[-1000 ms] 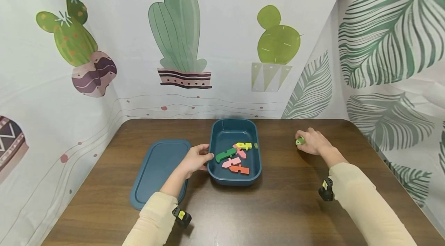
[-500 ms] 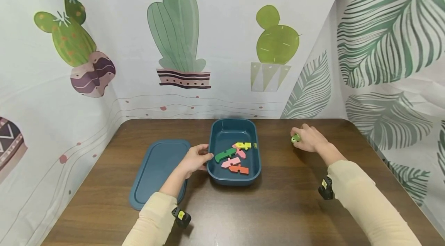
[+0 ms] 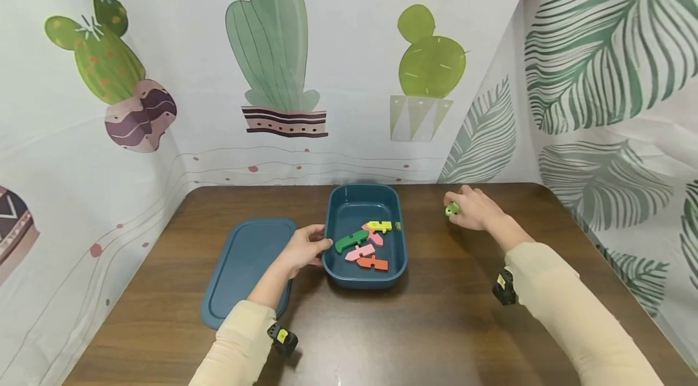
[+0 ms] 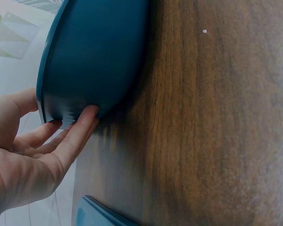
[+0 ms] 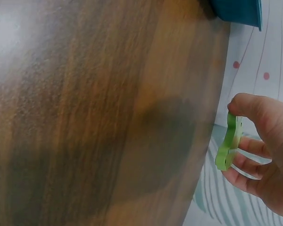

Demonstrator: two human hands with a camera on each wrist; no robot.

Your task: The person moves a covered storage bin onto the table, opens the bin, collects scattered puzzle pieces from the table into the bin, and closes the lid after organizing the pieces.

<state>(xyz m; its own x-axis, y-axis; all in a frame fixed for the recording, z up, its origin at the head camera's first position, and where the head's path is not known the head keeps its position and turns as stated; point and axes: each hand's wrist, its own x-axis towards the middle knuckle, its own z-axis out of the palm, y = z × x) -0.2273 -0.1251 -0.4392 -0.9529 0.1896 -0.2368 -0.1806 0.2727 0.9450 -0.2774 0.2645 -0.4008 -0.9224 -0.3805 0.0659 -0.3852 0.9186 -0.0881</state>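
A dark teal box point(image 3: 364, 283) stands on the table, holding several flat notched pieces: a green one point(image 3: 351, 241), a yellow one point(image 3: 378, 226), an orange one point(image 3: 373, 263) and pink ones point(image 3: 360, 252). My left hand point(image 3: 302, 249) holds the box by its left side, thumb at the rim and fingers against the outer wall point(image 4: 85, 70). Off to the right of the box, my right hand point(image 3: 473, 208) pinches a small green wavy-edged piece point(image 5: 229, 141) between thumb and fingers, raised above the table. The head view shows a round mark on that piece's end.
A flat teal lid point(image 3: 248, 265) lies left of the box, partly behind the left forearm. The brown wooden table point(image 3: 425, 325) reaches back to a white cloth point(image 3: 354, 71) printed with cacti and leaves. A tiny pale speck point(image 4: 204, 31) lies on the wood.
My right hand has moved left and slightly away from me, bringing the green piece closer to the box. The left hand keeps its hold on the box. The head view has shifted slightly.
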